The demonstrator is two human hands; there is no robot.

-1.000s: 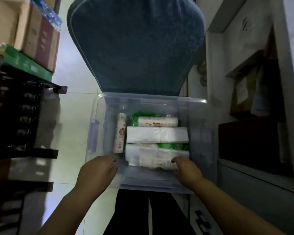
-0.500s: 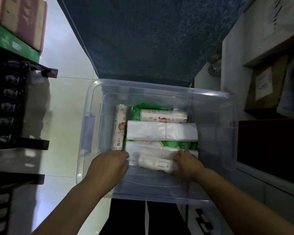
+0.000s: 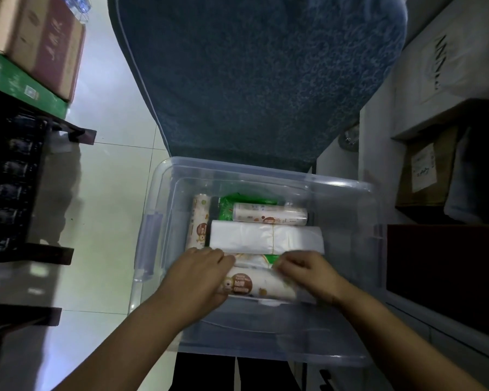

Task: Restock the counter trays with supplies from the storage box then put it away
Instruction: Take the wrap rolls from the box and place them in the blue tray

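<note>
A clear plastic storage box (image 3: 347, 277) stands open on a blue chair seat below me. Inside lie two printed rolls (image 3: 270, 212) at the back and left, a green pack (image 3: 226, 206), and a white wrapped bundle (image 3: 266, 239) across the middle. Nearest me, a printed white roll (image 3: 259, 285) lies crosswise. My left hand (image 3: 198, 277) grips its left end. My right hand (image 3: 308, 273) holds its right end with curled fingers.
The blue chair back (image 3: 251, 74) rises beyond the box. A dark shelf rack (image 3: 17, 176) with cardboard boxes (image 3: 40, 43) on top stands left. On the right, shelves hold a brown box (image 3: 426, 170) and a dark box (image 3: 446, 277). Pale tiled floor (image 3: 105, 221) shows between.
Both hands have gone from the box's near wall into the box and closed on the nearest roll, which now sits higher and closer to me. The camera has tilted closer.
</note>
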